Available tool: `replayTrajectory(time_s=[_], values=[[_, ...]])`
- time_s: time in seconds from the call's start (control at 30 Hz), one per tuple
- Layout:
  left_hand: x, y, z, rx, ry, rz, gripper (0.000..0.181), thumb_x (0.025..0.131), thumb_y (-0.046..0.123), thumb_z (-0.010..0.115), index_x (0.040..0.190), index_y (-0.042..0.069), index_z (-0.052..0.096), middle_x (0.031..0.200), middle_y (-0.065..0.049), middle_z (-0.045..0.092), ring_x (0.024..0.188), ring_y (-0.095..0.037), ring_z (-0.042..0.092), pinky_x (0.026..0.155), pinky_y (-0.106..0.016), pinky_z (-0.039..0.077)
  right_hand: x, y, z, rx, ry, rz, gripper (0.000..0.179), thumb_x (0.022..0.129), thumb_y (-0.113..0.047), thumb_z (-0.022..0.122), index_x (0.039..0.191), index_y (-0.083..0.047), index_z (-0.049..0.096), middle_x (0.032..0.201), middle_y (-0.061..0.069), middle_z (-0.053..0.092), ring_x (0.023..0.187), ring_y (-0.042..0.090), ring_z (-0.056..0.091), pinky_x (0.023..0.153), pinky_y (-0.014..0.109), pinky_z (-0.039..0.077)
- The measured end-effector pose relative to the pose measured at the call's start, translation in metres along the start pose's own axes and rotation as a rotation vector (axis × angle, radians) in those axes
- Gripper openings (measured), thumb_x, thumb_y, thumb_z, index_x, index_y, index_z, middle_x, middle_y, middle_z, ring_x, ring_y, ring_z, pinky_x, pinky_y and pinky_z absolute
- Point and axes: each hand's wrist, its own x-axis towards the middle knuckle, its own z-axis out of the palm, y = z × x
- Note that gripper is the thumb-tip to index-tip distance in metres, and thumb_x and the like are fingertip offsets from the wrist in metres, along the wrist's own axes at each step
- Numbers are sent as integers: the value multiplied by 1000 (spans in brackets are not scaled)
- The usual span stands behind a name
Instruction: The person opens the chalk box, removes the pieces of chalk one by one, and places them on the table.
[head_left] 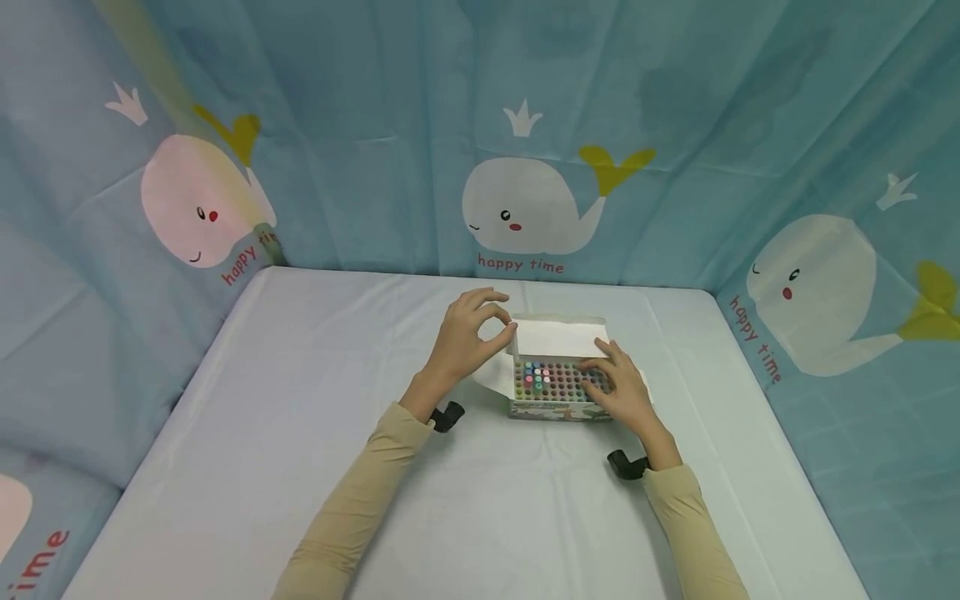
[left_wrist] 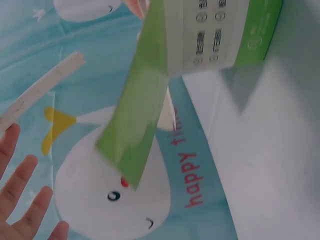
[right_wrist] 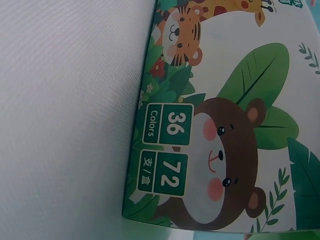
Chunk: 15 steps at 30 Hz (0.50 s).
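A cardboard box [head_left: 558, 410] of coloured sticks stands on the table with its white lid [head_left: 558, 337] raised at the back. My left hand [head_left: 465, 337] is beside the lid's left edge, thumb and forefinger pinching a pale chalk stick [left_wrist: 42, 90] at its upper end. The stick hangs down from the fingertips in the left wrist view, other fingers spread. Over the right part of the box is my right hand [head_left: 621, 387], thumb and forefinger apart above the sticks and one finger against the lid. Several coloured sticks [head_left: 536, 377] rise above the others, left of centre.
The box's green side flap [left_wrist: 137, 100] sticks out on the left. Its printed front [right_wrist: 225, 165] carries animals and "36 Colors". White cloth covers the table [head_left: 300, 400]. Light-blue whale-print curtains [head_left: 360, 167] enclose the back and sides.
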Motion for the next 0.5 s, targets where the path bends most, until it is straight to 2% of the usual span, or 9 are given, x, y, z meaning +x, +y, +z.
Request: replayTrajectory(time_s=[0.2, 0.5], values=[[-10, -10, -18, -21, 3, -52, 15, 87, 28, 63, 77, 16, 66, 115, -3, 62, 121, -23, 47, 103, -44, 36, -1, -1, 0, -1, 3, 7, 21, 83, -24, 69, 103, -18, 66, 146, 14, 34, 139, 37, 20, 102, 66, 21], [-31, -30, -44, -40, -9, -176, 13, 86, 25, 64, 76, 17, 65, 113, -2, 62, 122, -24, 46, 101, -47, 38, -1, -1, 0, 7, 11, 8, 21, 83, -23, 69, 103, -18, 67, 146, 13, 35, 139, 36, 19, 102, 66, 21]])
